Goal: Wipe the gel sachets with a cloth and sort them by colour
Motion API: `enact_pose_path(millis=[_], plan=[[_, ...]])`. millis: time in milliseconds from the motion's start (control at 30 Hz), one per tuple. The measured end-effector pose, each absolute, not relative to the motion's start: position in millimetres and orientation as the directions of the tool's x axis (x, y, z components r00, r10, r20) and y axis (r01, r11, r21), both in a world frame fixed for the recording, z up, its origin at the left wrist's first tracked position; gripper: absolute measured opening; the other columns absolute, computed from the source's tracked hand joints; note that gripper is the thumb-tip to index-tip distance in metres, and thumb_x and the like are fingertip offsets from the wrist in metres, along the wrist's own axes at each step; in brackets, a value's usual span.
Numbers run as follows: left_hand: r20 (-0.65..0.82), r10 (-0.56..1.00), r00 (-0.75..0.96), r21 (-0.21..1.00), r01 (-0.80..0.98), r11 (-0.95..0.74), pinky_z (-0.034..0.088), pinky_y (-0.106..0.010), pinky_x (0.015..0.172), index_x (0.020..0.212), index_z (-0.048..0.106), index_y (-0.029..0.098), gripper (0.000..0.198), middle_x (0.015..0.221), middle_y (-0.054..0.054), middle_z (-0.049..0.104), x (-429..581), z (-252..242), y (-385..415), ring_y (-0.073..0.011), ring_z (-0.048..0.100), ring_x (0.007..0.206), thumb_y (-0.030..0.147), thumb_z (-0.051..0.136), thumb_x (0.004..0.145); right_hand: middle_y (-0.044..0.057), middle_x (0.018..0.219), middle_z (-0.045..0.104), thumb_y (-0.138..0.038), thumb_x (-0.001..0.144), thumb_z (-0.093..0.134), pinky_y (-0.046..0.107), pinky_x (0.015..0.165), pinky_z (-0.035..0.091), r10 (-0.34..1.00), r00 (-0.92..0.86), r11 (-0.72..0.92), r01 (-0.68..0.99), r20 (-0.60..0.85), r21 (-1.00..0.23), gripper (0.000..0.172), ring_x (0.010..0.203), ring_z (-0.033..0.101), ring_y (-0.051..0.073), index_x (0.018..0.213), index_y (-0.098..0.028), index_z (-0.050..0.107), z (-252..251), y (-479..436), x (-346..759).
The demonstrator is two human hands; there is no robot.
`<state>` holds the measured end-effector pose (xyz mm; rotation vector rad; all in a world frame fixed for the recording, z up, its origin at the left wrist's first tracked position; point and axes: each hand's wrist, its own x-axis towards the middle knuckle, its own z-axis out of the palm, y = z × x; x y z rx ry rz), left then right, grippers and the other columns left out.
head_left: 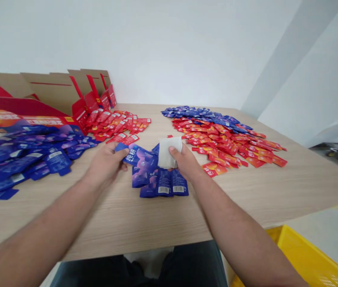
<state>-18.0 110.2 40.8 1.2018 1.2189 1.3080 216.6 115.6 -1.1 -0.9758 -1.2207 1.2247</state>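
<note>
My left hand (111, 158) pinches one end of a blue-purple sachet (145, 160) with fruit printed on it. Between the thumb and fingers of my right hand (186, 159) is a flat white packet (167, 152). It sits right beside the sachet's far end; whether the two touch, I cannot tell. Below both hands, several more blue sachets (164, 185) lie overlapping on the table, some with barcodes facing up.
Blue sachets (22, 159) are heaped at the left, before open red cartons (37, 107). Red sachets (118, 123) lie beside the cartons. At the right spread more red sachets (217, 139) and blue sachets (199, 113). A yellow crate (306, 255) stands below the wooden table (276, 191).
</note>
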Motion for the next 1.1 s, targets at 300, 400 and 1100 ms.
enact_pose_path(millis=[300,400,1100], plan=[[-0.182,0.983,0.01,0.87,-0.465,0.166,0.057,-0.026,0.049,0.081,0.05,0.017,0.016,0.067,-0.002,0.066,-0.4,7.8,121.7,-0.0159,0.066,0.054,0.011,0.063,0.074,0.005,0.109,0.074,-0.052,0.085,0.067,0.038,0.068,0.061,0.987,0.009,0.164,-0.056,0.163,-0.985,0.048,0.085,0.072,0.023,0.124,-0.025,0.058,-6.9,118.1,226.9],[-0.213,0.976,0.047,0.855,-0.475,0.21,0.058,-0.027,0.05,0.076,0.049,0.017,0.015,0.067,-0.003,0.065,-4.1,2.8,114.4,-0.0151,0.065,0.057,0.012,0.063,0.074,0.007,0.11,0.075,-0.05,0.082,0.073,0.043,0.082,0.06,0.982,0.0,0.189,-0.035,0.189,-0.981,0.047,0.095,0.072,0.025,0.121,-0.024,0.063,-0.6,113.5,228.3],[0.02,0.995,0.096,0.939,-0.343,0.014,0.055,-0.027,0.058,0.068,0.048,0.02,0.023,0.067,0.003,0.056,-0.3,6.5,97.9,-0.0129,0.058,0.062,0.024,0.07,0.072,0.009,0.103,0.07,-0.039,0.088,0.057,0.04,0.083,0.051,0.933,-0.075,0.3,0.705,0.353,-0.643,0.03,0.094,0.065,0.027,0.112,-0.02,0.061,25.5,112.7,189.7]])
